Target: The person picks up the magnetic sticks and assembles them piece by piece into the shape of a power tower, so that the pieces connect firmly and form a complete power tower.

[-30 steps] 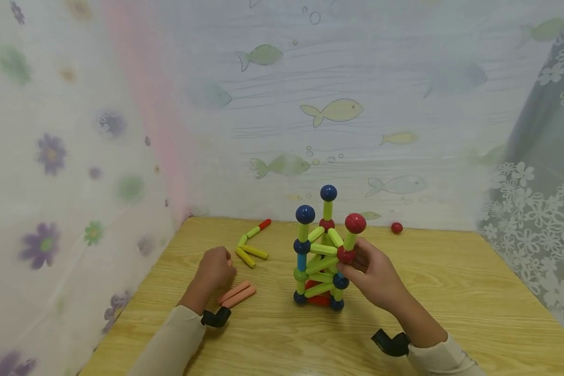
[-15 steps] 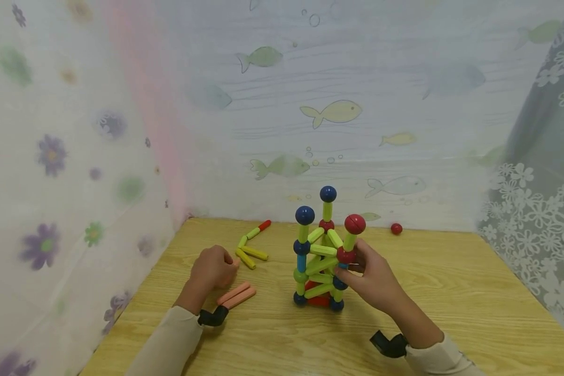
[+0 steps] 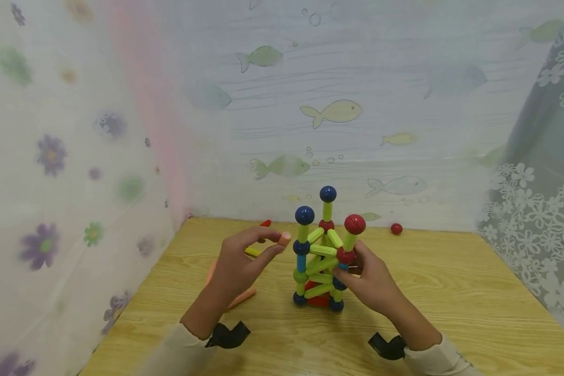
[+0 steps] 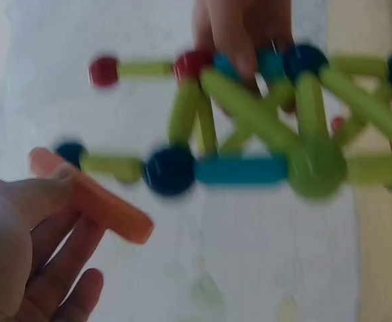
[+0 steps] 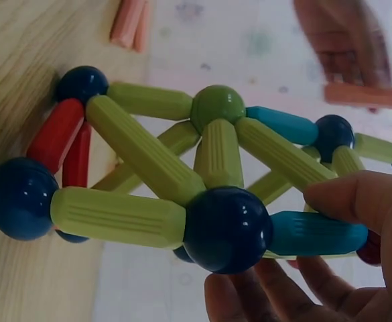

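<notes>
A tower of magnetic sticks and balls (image 3: 323, 250) stands on the table, mostly lime green sticks with dark blue, red and green balls. Two blue balls and one red ball (image 3: 354, 224) top its uprights. My right hand (image 3: 373, 279) holds the tower's right side, thumb and fingers around a light blue stick (image 5: 316, 233) below the red joint ball. My left hand (image 3: 235, 263) pinches an orange magnetic stick (image 4: 105, 204) between thumb and fingertips. That stick is just left of the tower's upper left upright, apart from it, its end facing the head camera.
Behind my left hand lie more orange sticks (image 3: 242, 298), partly covered by it. Yellow sticks (image 3: 253, 252) and a red stick tip (image 3: 265, 223) show past its fingers. A loose red ball (image 3: 396, 228) sits near the table's back edge, by the fish-print curtain (image 3: 272, 115).
My left hand has risen from the table beside the orange sticks and moved right toward the tower's upper part, carrying one orange stick. My right hand keeps its hold; the tower stays put.
</notes>
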A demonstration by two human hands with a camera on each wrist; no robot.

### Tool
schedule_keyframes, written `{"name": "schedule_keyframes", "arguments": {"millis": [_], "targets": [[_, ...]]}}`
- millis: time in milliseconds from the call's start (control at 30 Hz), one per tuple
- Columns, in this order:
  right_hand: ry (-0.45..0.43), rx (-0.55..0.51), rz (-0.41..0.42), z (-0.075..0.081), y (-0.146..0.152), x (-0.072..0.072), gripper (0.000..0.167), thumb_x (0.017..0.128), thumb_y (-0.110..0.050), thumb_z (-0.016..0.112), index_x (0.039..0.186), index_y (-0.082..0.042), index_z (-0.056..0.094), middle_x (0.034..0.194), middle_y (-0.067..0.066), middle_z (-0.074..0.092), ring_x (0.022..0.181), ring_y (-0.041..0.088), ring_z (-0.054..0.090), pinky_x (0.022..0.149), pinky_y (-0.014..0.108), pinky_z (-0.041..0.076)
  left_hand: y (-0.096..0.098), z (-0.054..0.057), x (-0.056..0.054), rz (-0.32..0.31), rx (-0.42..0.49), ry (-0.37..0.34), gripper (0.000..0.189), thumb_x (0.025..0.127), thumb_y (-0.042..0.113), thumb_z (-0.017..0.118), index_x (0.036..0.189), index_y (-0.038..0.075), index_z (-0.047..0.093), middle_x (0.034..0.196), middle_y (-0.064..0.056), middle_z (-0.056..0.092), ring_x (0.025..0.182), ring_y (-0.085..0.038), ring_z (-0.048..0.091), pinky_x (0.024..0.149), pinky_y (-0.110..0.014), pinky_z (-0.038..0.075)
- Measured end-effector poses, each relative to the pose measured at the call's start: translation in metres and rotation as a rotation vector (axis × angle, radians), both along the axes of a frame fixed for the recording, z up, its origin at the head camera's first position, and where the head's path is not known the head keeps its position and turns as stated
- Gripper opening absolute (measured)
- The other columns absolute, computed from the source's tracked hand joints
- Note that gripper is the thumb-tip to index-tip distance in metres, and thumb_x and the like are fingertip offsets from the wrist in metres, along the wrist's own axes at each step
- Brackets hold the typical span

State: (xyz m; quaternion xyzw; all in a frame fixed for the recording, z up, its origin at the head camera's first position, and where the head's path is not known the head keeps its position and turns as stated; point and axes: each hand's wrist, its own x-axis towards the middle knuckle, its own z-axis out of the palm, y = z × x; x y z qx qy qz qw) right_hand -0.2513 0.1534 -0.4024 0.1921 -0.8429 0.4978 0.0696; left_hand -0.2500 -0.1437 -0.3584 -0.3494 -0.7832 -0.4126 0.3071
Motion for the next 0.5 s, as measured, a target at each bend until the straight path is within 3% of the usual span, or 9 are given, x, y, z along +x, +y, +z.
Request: {"name": "schedule_keyframes", "arguments": {"millis": [100, 200, 333, 500], "targets": [[-0.008, -0.004, 0.003, 0.001, -0.001, 0.0, 0.039, 0.095, -0.017, 0.076, 0.129, -0.017, 0.056, 0.125, 0.006, 0.072, 0.113, 0.025, 0.07, 0.092, 0.039, 0.06, 0.022, 0.011, 0.014, -0.095, 0.028, 0.205, 0.033, 0.089, 0.006, 0.081, 0.121, 0.015, 0.075, 0.11, 0.0, 0.078, 0.101, -0.013, 0.075, 0.088, -0.029, 0.06], [-0.017, -0.007, 0.003, 0.0, -0.001, 0.0, 0.039, 0.095, -0.018, 0.076, 0.129, -0.017, 0.055, 0.126, 0.006, 0.071, 0.114, 0.025, 0.07, 0.092, 0.038, 0.06, 0.039, 0.015, 0.018, -0.108, 0.039, 0.336, 0.036, 0.084, 0.0, 0.083, 0.119, 0.007, 0.075, 0.109, -0.005, 0.078, 0.1, -0.016, 0.076, 0.088, -0.028, 0.06], [-0.019, -0.008, 0.004, -0.001, -0.001, 0.0, 0.041, 0.096, -0.018, 0.075, 0.13, -0.018, 0.055, 0.126, 0.005, 0.071, 0.115, 0.025, 0.07, 0.092, 0.039, 0.06, 0.053, 0.012, 0.016, -0.064, 0.041, 0.41, 0.033, 0.083, 0.003, 0.085, 0.115, 0.006, 0.076, 0.107, -0.005, 0.079, 0.097, -0.015, 0.076, 0.085, -0.027, 0.06], [-0.003, -0.008, 0.005, -0.001, 0.0, 0.0, 0.043, 0.095, -0.017, 0.075, 0.132, -0.018, 0.054, 0.127, 0.006, 0.071, 0.115, 0.025, 0.07, 0.092, 0.04, 0.06, 0.064, 0.009, 0.013, -0.006, 0.026, 0.443, 0.036, 0.08, 0.005, 0.087, 0.115, 0.008, 0.078, 0.105, -0.002, 0.08, 0.093, -0.014, 0.075, 0.08, -0.026, 0.059]]}}
